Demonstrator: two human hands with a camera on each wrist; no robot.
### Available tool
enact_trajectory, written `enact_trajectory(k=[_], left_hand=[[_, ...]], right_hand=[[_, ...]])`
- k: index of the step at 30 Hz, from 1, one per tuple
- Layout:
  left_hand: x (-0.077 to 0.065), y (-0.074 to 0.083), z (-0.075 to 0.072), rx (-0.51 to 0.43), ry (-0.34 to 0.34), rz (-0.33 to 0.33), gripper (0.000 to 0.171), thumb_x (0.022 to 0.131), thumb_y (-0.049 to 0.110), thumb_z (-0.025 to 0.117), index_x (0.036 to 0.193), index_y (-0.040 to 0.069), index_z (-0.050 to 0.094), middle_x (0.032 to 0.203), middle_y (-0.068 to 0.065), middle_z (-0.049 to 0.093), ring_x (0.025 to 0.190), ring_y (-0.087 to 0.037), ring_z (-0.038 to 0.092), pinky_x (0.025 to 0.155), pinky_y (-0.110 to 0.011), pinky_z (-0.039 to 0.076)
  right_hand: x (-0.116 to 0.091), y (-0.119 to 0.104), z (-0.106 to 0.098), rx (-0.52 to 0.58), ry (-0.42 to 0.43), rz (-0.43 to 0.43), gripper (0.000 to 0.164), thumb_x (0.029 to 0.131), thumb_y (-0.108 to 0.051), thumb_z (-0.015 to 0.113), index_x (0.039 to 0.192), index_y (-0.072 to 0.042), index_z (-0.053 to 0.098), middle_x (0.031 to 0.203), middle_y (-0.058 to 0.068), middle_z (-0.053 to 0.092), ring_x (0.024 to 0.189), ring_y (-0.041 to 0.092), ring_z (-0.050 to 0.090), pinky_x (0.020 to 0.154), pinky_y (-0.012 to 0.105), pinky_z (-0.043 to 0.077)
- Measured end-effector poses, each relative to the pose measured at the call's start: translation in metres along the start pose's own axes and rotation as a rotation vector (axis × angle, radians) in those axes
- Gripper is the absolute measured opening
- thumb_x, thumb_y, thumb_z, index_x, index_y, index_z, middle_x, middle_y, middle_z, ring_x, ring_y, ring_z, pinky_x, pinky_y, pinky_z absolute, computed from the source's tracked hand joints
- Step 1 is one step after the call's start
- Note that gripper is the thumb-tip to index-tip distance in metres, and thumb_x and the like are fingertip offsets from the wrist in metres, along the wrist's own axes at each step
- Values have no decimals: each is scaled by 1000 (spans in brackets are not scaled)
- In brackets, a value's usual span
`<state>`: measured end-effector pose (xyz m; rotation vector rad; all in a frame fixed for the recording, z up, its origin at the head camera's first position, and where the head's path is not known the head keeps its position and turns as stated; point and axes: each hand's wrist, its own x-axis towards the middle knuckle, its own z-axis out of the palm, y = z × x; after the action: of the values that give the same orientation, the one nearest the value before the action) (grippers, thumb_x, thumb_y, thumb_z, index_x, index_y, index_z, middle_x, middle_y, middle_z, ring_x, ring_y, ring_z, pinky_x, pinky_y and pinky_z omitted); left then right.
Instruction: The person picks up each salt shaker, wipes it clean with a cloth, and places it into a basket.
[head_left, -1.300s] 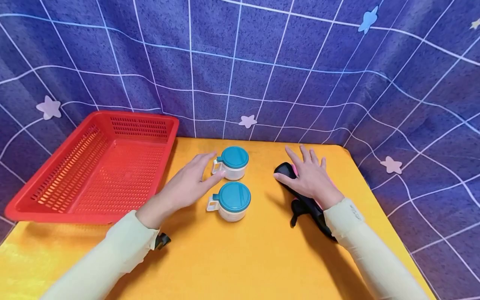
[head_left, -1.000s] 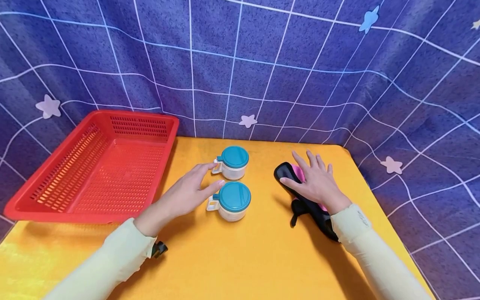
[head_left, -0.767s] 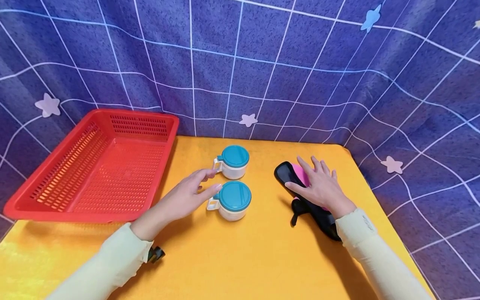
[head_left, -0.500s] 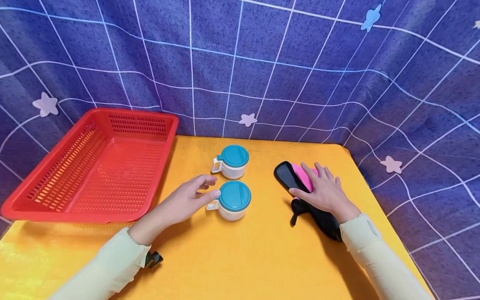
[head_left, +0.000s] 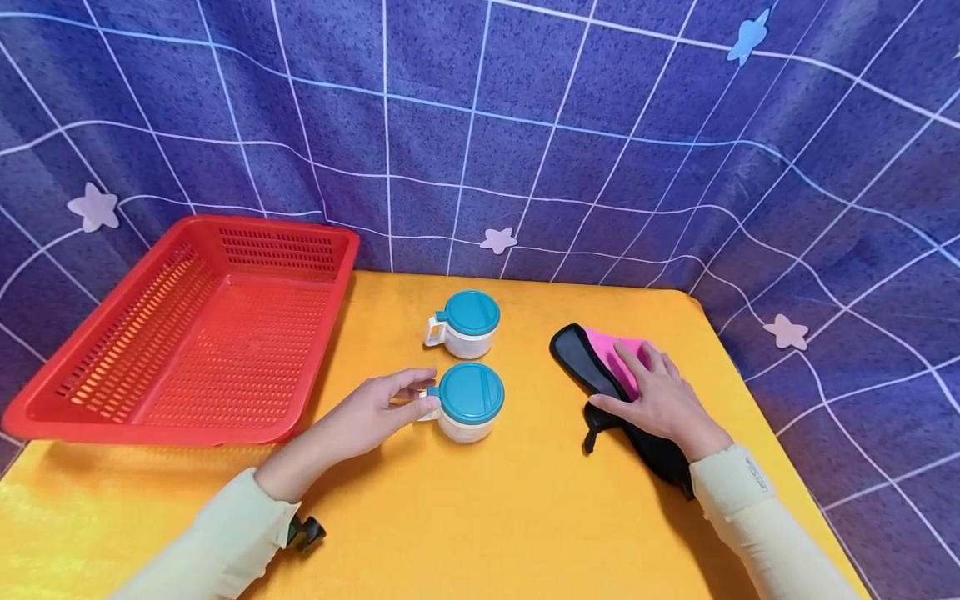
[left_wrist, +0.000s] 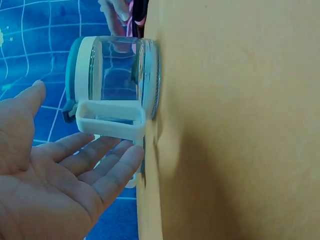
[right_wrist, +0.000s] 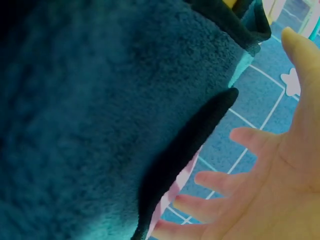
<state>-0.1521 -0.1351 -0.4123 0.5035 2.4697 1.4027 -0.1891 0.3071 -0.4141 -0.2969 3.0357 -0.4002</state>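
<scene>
Two lidded seasoning jars stand upright, one behind the other: the near jar (head_left: pixel 471 400) and the far jar (head_left: pixel 470 323). Each has a teal lid and a white handle pointing left; the near one's clear body shows in the left wrist view. My left hand (head_left: pixel 378 415) is at the near jar's handle (left_wrist: pixel 111 119), thumb and fingers apart around it, not closed. At the right lies a soft pink and black item (head_left: pixel 600 367) with a black strap end. My right hand (head_left: pixel 663 408) is spread over it. The right wrist view shows its fleecy dark surface (right_wrist: pixel 100 115) beside my loosely extended fingers.
A red perforated plastic basket (head_left: pixel 315 350) occupies the left of the orange table (head_left: pixel 480 525). A blue curtain (head_left: pixel 420 142) with white grid lines and stars rises behind the table and along its right side.
My left hand has come down and toward me, from beside the far jar to the near jar's handle. My right hand has slid right and toward me, uncovering more pink.
</scene>
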Motion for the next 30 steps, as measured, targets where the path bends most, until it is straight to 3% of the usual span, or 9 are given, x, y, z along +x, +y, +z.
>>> enact_trajectory(k=[12, 20, 30], left_hand=[[-2, -8, 4, -25, -4, 1, 49, 100, 43, 67, 138, 12, 65, 132, -3, 66, 121, -24, 63, 100, -44, 51], [0, -13, 6, -41, 38, 9, 28, 99, 28, 70, 120, 10, 70, 107, 1, 70, 100, -17, 66, 88, -34, 55], [0, -18, 8, -21, 88, 36, 19, 99, 25, 71, 113, 13, 72, 99, 2, 69, 92, -18, 63, 82, -31, 54]], right_hand=[[-5, 5, 3, -47, -21, 26, 109, 80, -82, 63, 162, -18, 32, 163, 32, 17, 145, 61, 17, 100, 81, 28], [-7, 6, 4, -60, -54, 37, 109, 79, -82, 65, 161, -16, 36, 163, 33, 14, 143, 65, 18, 96, 80, 34], [-8, 5, 5, -66, -49, 40, 106, 80, -79, 67, 159, -15, 39, 162, 34, 15, 139, 66, 24, 93, 79, 37]])
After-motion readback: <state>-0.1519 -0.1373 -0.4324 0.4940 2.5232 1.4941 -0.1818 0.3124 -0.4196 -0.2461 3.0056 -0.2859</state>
